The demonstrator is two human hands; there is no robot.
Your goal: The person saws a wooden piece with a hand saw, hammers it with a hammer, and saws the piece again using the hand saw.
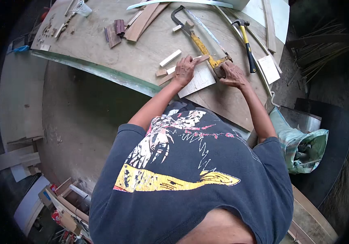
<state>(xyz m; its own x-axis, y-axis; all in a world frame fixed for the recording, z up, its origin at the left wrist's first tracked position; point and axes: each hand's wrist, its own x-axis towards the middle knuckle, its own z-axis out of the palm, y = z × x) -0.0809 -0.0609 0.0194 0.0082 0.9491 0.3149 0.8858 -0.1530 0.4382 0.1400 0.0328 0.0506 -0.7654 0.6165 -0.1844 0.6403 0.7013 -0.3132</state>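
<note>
My left hand [184, 71] presses its closed fingers on a thin brown wood strip [201, 59] that sticks out on both sides of it. Wrapped round the handle end of a yellow hacksaw [199, 43] is my right hand [232, 75]. The saw lies slanted across the table, its frame pointing to the far side, close to the strip's right end. Whether the blade touches the strip I cannot tell. A white board [199, 83] lies beneath, between my hands. Beside my left hand are a white stick [170, 58] and a small wood block [161, 72].
A hammer [246, 46] lies right of the saw, near a white rectangular piece [268, 69]. Brown planks [144, 22], dark red pieces [119, 27] and a plastic cup [83, 9] are on the wooden table [89, 49]. An open sack [305, 146] stands at the right.
</note>
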